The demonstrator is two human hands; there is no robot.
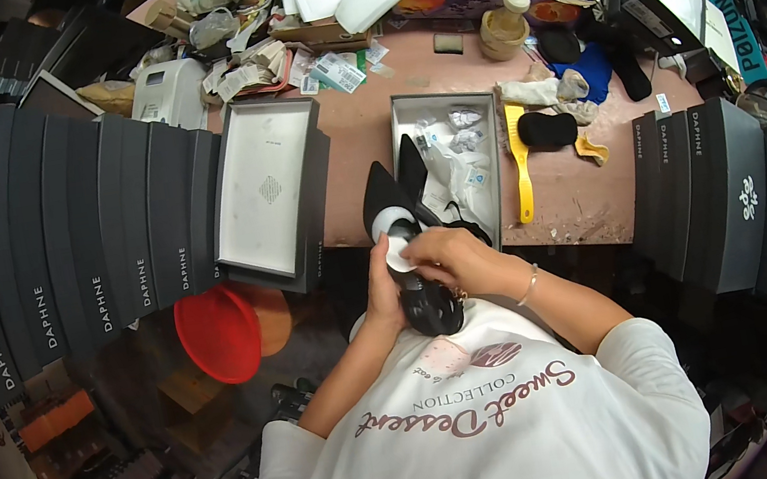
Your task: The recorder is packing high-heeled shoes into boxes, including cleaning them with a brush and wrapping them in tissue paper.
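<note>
Head view: left hand grips black shoe from the side, held at chest, just below table edge. Right hand fingers pinched on white pad at the shoe opening. Open box just beyond.

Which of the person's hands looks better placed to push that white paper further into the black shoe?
Probably the right hand: its fingers already rest on the white paper at the opening of the black shoe. The left hand is wrapped around the shoe's side, steadying it, so it seems occupied.
</note>
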